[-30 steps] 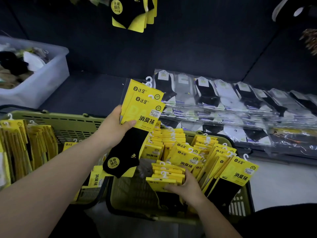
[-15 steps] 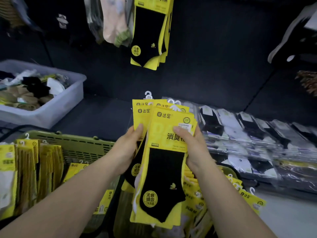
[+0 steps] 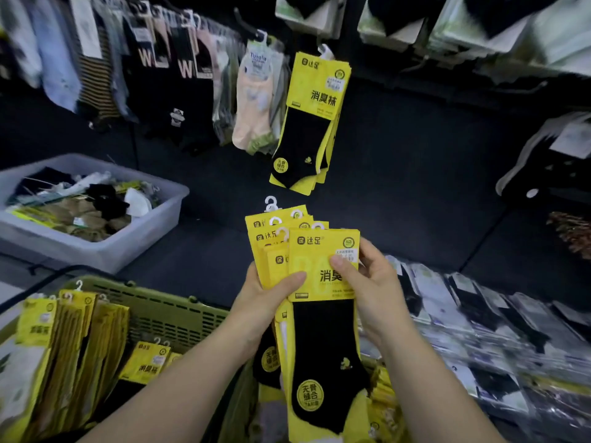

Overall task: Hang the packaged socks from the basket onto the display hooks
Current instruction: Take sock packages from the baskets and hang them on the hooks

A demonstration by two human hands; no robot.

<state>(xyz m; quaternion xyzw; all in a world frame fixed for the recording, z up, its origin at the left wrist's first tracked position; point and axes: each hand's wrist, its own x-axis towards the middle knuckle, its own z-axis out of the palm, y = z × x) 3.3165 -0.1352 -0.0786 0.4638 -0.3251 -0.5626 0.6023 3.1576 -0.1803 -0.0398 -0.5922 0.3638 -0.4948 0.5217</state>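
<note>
I hold a fanned stack of yellow sock packs with black socks at the centre of the view. My left hand grips the stack from the left, thumb across the front card. My right hand pinches the front pack at its right edge, thumb on the card. White plastic hangers stick up from the pack tops. Directly above, a bunch of the same yellow packs hangs from a display hook. The olive green basket at lower left holds more yellow packs.
A row of other packaged socks hangs along the dark wall at upper left. A grey plastic tub of loose socks sits at left. Clear-wrapped sock packs lie in rows at lower right. More goods hang at upper right.
My right hand came up out of the basket and joined the left on the stack. The stack rose, and my view tilted up so the hanging rows and hook came into sight.
</note>
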